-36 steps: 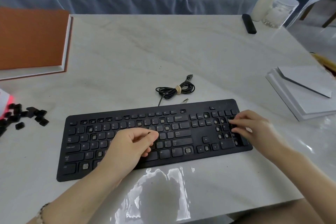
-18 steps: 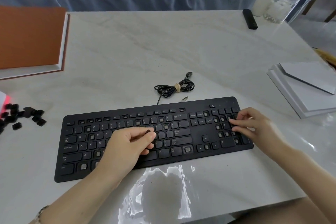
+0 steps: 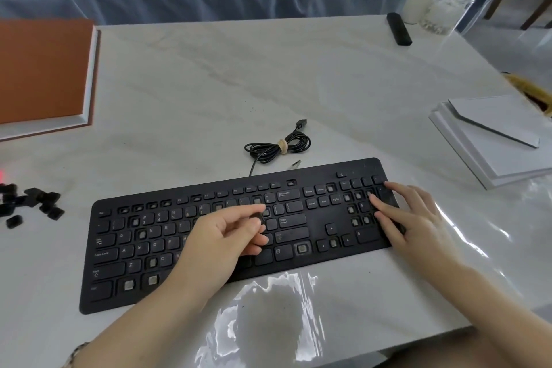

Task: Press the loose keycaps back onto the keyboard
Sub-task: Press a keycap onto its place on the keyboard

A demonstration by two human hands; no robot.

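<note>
Over the keyboard (image 3: 313, 218), left hand (image 3: 221, 236) pinches a keycap (image 3: 257, 216) (black).

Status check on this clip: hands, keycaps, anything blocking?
Left hand pinches a keycap over the keyboard middle. Right hand flat on the number pad. Loose keycaps piled left; many sockets bare. Nothing blocking.

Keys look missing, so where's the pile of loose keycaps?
Head view: the loose keycaps lie on the table at far left, beside the keyboard, below the orange book.

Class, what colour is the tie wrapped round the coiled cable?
Tan or light beige: the tie binds the black cable, clearest in the head view.
</note>
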